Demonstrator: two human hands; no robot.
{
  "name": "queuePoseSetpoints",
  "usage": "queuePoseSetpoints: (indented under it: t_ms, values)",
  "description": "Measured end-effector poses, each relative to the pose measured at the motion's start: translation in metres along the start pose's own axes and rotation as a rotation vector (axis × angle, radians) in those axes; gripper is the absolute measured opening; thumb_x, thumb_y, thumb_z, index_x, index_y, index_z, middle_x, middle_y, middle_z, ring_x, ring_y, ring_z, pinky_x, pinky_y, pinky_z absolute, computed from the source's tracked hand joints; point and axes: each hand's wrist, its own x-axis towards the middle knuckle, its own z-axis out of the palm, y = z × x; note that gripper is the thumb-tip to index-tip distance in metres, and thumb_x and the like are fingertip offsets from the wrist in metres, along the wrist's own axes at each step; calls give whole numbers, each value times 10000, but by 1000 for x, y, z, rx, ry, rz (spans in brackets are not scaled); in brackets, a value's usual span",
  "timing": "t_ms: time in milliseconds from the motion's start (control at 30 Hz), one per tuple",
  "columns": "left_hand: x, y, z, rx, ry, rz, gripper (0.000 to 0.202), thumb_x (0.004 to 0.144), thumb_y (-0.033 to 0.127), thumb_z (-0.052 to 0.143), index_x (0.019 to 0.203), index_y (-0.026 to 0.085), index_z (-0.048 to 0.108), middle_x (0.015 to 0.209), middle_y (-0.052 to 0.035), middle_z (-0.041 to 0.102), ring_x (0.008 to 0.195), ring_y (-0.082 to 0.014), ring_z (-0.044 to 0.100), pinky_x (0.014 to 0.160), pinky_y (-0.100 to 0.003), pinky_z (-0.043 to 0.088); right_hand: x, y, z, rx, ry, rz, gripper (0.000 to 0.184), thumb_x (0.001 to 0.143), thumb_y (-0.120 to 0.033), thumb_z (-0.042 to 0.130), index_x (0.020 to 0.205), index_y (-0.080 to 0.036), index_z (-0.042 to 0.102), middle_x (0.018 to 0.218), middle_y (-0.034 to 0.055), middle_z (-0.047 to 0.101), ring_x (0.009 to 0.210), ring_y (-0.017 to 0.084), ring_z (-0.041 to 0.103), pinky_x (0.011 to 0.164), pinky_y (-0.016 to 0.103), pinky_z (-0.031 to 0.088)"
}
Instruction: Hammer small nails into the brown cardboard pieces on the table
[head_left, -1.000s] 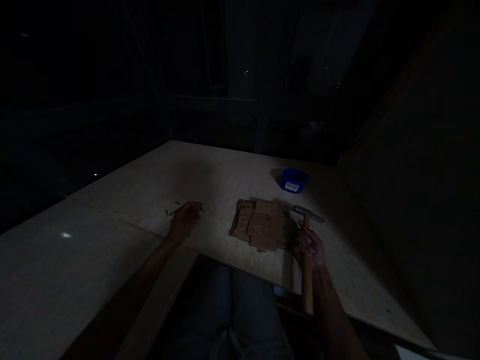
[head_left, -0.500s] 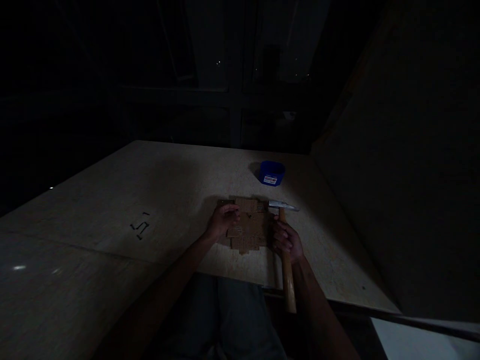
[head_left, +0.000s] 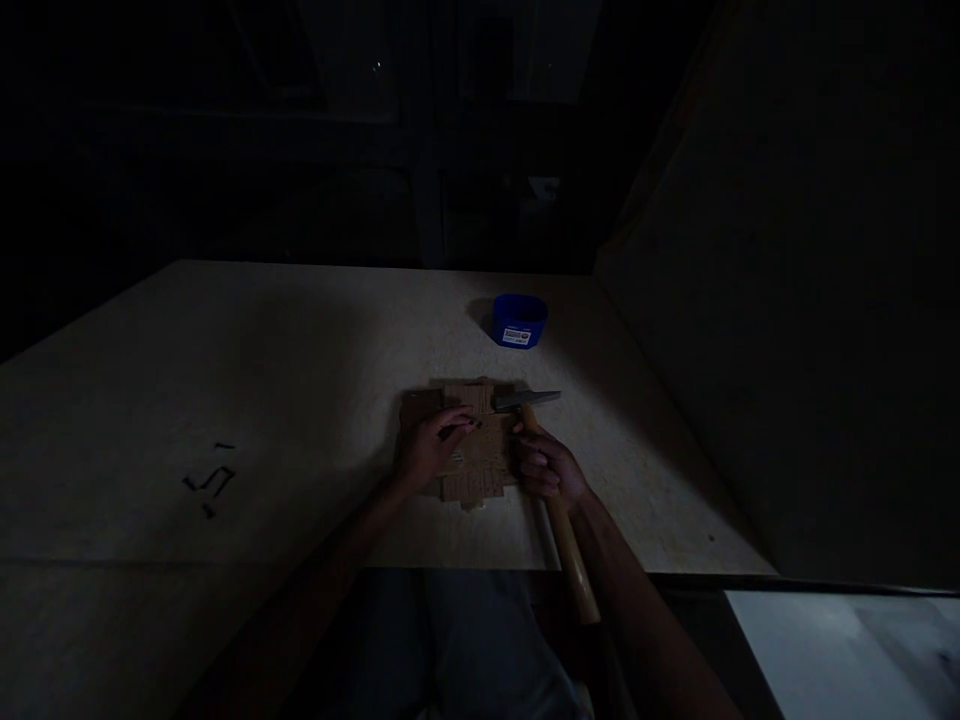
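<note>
My left hand [head_left: 431, 440] rests over the left part of a stack of brown cardboard [head_left: 495, 455], thumb and fingers closed in a pinch. A small dark nail-like piece [head_left: 478, 425] shows at its fingertips, too dim to make out fully. My right hand [head_left: 551, 468] is wrapped round the wooden handle of a hammer [head_left: 574, 570], near the head end. Tilted, the hammer has its metal head [head_left: 529, 399] just over the cardboard's right far edge, and its handle end reaches past the table edge toward me.
Behind the cardboard stands a blue plastic tub [head_left: 519, 322] with a white label. Several thin dark nail-like pieces [head_left: 217, 480] lie on the pale tabletop [head_left: 315, 390] at left. A tall panel [head_left: 787, 330] borders the right side. The room is very dark.
The whole view has shifted, so the table's things appear further left. My left fingertips have come to the small dark piece on the cardboard. The hammer's head has tipped leftward over the cardboard.
</note>
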Motion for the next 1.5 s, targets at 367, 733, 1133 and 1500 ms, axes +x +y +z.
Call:
queuePoseSetpoints:
  t_ms: [367, 733, 1133, 1500]
  values:
    - [5, -8, 4, -1, 15, 12, 184, 860, 343, 657, 938, 247, 794, 1002, -30, 786, 946, -225, 729, 899, -349, 574, -3, -1, 2, 10, -11, -5, 217, 886, -193, 615, 1085, -232, 538, 531, -147, 386, 308, 22, 116, 252, 97, 242]
    - [4, -4, 4, -43, -6, 6, 170, 847, 354, 685, 932, 264, 801, 996, -20, 787, 964, -221, 727, 913, -346, 571, -4, -3, 6, -9, 21, 6, 218, 873, -198, 632, 1067, -233, 539, 524, -146, 396, 315, 27, 83, 234, 100, 243]
    - [4, -13, 6, -33, -22, 41, 219, 877, 369, 636, 988, 270, 797, 1026, -13, 784, 979, -221, 726, 928, -360, 565, -5, -3, 5, -56, 42, 2, 232, 868, -217, 646, 1070, -234, 533, 518, -154, 381, 306, 22, 109, 251, 96, 230]
    - [4, -9, 7, -30, 3, 37, 169, 871, 287, 656, 971, 262, 790, 1062, -22, 777, 1020, -218, 718, 970, -367, 547, -4, -2, 6, -43, 43, -11, 234, 860, -206, 649, 1064, -227, 536, 523, -153, 381, 307, 18, 111, 254, 92, 225]
